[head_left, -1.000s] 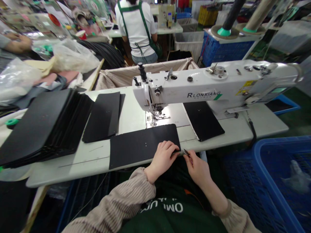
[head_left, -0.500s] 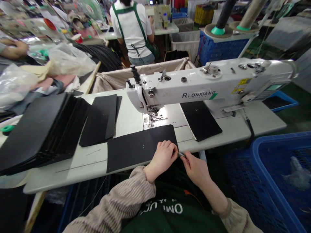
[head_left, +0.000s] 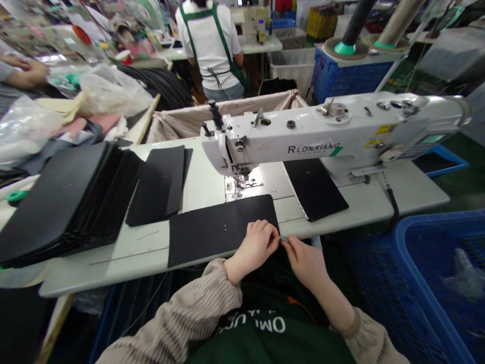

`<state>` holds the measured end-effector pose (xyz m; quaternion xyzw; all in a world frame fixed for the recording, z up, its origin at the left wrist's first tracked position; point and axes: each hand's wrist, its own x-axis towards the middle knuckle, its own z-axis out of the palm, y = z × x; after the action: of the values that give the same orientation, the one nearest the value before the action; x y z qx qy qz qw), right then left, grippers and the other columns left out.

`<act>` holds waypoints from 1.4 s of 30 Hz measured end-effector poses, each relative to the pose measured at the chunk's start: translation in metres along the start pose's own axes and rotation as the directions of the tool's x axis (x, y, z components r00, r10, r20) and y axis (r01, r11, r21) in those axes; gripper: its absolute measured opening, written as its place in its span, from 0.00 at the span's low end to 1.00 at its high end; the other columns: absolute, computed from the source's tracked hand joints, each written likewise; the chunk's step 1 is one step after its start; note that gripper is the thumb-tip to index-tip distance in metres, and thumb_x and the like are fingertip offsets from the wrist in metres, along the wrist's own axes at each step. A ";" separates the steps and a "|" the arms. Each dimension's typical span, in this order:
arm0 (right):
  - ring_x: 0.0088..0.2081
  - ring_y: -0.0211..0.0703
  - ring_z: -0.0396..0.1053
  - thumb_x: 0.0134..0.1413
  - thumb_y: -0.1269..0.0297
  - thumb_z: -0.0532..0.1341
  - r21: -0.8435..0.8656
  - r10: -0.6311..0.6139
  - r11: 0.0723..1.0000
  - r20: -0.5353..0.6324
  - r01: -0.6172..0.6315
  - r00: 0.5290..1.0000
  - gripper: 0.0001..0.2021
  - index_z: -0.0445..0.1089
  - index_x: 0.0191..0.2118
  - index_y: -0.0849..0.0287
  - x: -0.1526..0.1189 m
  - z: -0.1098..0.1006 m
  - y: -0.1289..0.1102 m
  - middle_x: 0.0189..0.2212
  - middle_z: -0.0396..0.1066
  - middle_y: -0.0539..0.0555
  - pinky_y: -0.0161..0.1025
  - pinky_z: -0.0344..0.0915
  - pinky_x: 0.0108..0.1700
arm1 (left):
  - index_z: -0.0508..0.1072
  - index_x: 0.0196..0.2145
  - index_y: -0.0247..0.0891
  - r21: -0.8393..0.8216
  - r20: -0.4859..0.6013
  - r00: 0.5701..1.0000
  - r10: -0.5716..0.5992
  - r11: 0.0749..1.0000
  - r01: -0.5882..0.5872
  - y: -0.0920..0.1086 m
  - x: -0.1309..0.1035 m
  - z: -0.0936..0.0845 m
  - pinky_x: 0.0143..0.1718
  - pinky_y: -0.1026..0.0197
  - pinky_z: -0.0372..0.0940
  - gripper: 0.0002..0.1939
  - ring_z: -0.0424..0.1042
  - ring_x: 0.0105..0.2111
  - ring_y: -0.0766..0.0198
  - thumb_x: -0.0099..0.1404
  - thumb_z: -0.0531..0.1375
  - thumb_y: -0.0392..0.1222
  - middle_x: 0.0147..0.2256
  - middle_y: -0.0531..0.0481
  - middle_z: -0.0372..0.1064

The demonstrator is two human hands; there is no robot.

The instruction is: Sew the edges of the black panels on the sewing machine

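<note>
A black leather-like panel [head_left: 212,227] with small holes lies at the front edge of the sewing table. Its near right corner is pinched in the curled fingers of my left hand [head_left: 257,246]. My right hand [head_left: 307,263] is closed on a small grey metal tool [head_left: 283,239], whose tip meets the corner at my left fingertips. The tool's exact kind is mostly hidden by the fingers. Behind the panel stands a white sewing machine [head_left: 276,139], its needle area just beyond the panel's far edge. Another black panel [head_left: 316,189] lies under the machine's arm.
Stacked black panels [head_left: 56,202] fill the table's left, with a few more panels [head_left: 157,184] beside them. A blue crate [head_left: 413,227] stands at my right. Beyond the table is a cloth-lined bin [head_left: 178,124]. A person [head_left: 210,45] in a green apron works further back.
The view has shifted slightly. Both hands stay at the panel's corner, and less of the grey tool shows between them.
</note>
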<state>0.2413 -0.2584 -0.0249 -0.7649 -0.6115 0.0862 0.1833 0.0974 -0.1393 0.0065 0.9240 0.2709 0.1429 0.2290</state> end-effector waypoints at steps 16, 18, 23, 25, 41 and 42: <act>0.42 0.47 0.75 0.61 0.58 0.59 0.039 -0.232 0.972 -0.014 0.232 0.973 0.23 0.64 0.61 0.50 0.029 -0.019 0.001 0.62 0.64 0.57 0.40 0.71 0.39 | 0.62 0.63 0.46 0.154 -0.069 0.995 -0.070 0.985 0.080 -0.103 -0.131 -0.075 0.65 0.39 0.48 0.30 0.53 0.66 0.49 0.65 0.62 0.47 0.64 0.44 0.58; 0.42 0.46 0.76 0.61 0.64 0.58 0.037 -0.275 0.961 0.045 0.274 0.960 0.24 0.64 0.62 0.46 0.034 -0.018 0.000 0.63 0.62 0.53 0.41 0.72 0.39 | 0.61 0.64 0.49 0.148 -0.030 0.996 -0.087 0.985 0.091 -0.115 -0.141 -0.080 0.67 0.39 0.46 0.29 0.51 0.67 0.52 0.67 0.60 0.43 0.65 0.47 0.56; 0.50 0.47 0.73 0.61 0.70 0.54 0.302 -0.326 0.905 0.035 0.301 0.945 0.19 0.71 0.54 0.50 0.042 -0.023 0.002 0.54 0.73 0.52 0.44 0.69 0.52 | 0.73 0.54 0.53 -0.068 -0.031 0.993 -0.118 0.991 0.115 -0.118 -0.161 -0.106 0.65 0.45 0.55 0.19 0.67 0.58 0.58 0.68 0.56 0.39 0.56 0.54 0.70; 0.47 0.46 0.74 0.63 0.63 0.55 0.434 -0.252 0.869 -0.027 0.239 0.967 0.13 0.74 0.48 0.54 0.046 -0.033 -0.001 0.46 0.77 0.53 0.42 0.69 0.50 | 0.77 0.49 0.51 -0.178 -0.140 0.967 -0.214 0.966 0.189 -0.112 -0.165 -0.125 0.60 0.49 0.62 0.14 0.73 0.52 0.57 0.67 0.59 0.43 0.49 0.53 0.75; 0.33 0.42 0.71 0.57 0.49 0.61 0.623 0.063 0.782 -0.114 0.022 0.991 0.18 0.76 0.44 0.56 0.072 -0.073 -0.030 0.34 0.75 0.51 0.33 0.68 0.34 | 0.77 0.44 0.38 -0.888 -0.145 0.667 -0.731 0.394 0.239 -0.092 -0.150 -0.170 0.31 0.64 0.65 0.21 0.73 0.32 0.60 0.57 0.68 0.53 0.37 0.48 0.76; 0.34 0.42 0.72 0.56 0.48 0.62 0.625 0.080 0.781 -0.104 0.003 0.991 0.18 0.76 0.44 0.55 0.072 -0.072 -0.028 0.34 0.76 0.51 0.32 0.68 0.35 | 0.77 0.44 0.38 -0.883 -0.149 0.665 -0.732 0.401 0.243 -0.089 -0.150 -0.171 0.31 0.63 0.65 0.21 0.73 0.33 0.59 0.57 0.67 0.54 0.37 0.48 0.76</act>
<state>0.2582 -0.1964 0.0583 -0.6776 -0.5201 0.2391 0.4617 -0.1298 -0.0984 0.0866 0.5065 0.4958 0.4147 0.5707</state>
